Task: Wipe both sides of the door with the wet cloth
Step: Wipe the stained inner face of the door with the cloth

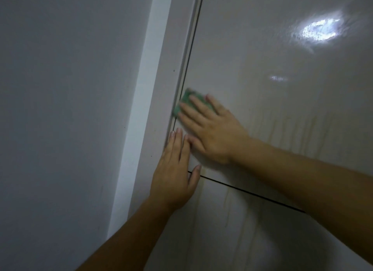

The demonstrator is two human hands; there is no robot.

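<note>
Nearest the camera, the left forearm rises from the bottom edge and ends in the left hand (175,170), which lies flat on the door (282,101) just beside its left edge. Its fingers are straight and close together, the tips reaching the seam where the door meets the door frame (161,93); the thumb is spread out to the right and rests beside a thin dark groove (252,194) that runs across the panel. This hand holds nothing.

Just above it, almost touching its fingertips, the right hand (212,131) comes in from the right on a bare forearm. Its fingers are straight and slightly fanned, palm down, and they press a green cloth (184,99) flat against the door. The cloth shows only beyond and between the fingertips, slightly blurred, and sits at the door's left edge, right against the seam with the frame.

The door surface is pale and glossy, with faint yellowish streaks (292,133) running down it to the right of the right wrist and below the groove. Higher up, a bright patch of reflected light (321,29) shines on the panel. Left of the frame stands a plain grey wall (60,89).
</note>
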